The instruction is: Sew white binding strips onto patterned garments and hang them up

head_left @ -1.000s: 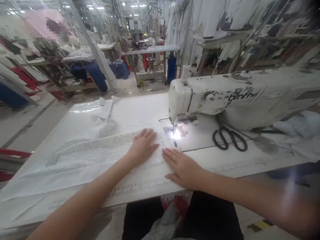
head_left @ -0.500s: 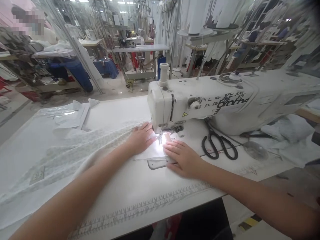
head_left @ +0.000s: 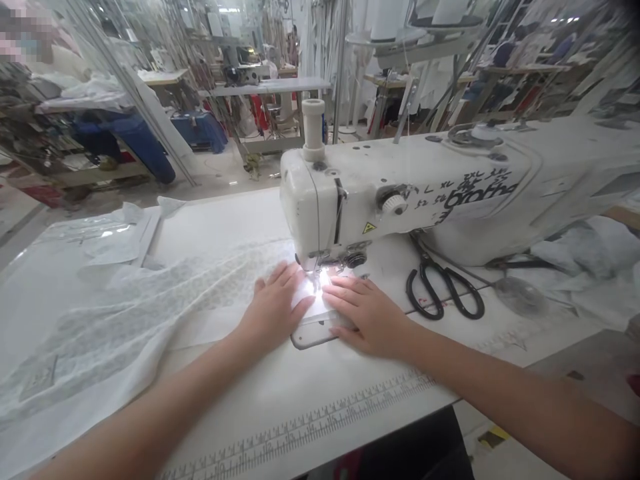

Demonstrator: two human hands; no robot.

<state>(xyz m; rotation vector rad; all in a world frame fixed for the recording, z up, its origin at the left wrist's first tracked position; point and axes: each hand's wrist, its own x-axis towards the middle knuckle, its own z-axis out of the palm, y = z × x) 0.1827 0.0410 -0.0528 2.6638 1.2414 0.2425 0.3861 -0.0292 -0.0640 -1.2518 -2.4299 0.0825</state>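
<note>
A white sewing machine (head_left: 330,200) stands on the white table, its needle area brightly lit. My left hand (head_left: 275,303) lies flat on the white fabric (head_left: 215,280) just left of the needle, thumb apart from the fingers. To the right of the needle, my right hand (head_left: 363,310) rests with its fingers stretched out on the cloth's edge and the plate. Neither hand grips anything visible. The lace-patterned cloth spreads leftward over the table. Glare hides the fabric right under the presser foot.
Black scissors (head_left: 443,283) lie right of my right hand. A ruler tape (head_left: 300,427) runs along the table's front edge. Crumpled white cloth (head_left: 585,267) lies at the right, and plastic-wrapped pieces (head_left: 117,233) at the back left. Blue bins and other workstations stand behind.
My left hand has moved slightly back toward me, its thumb now near the plate's edge. The fabric under it has shifted. The whole view has moved a little.
</note>
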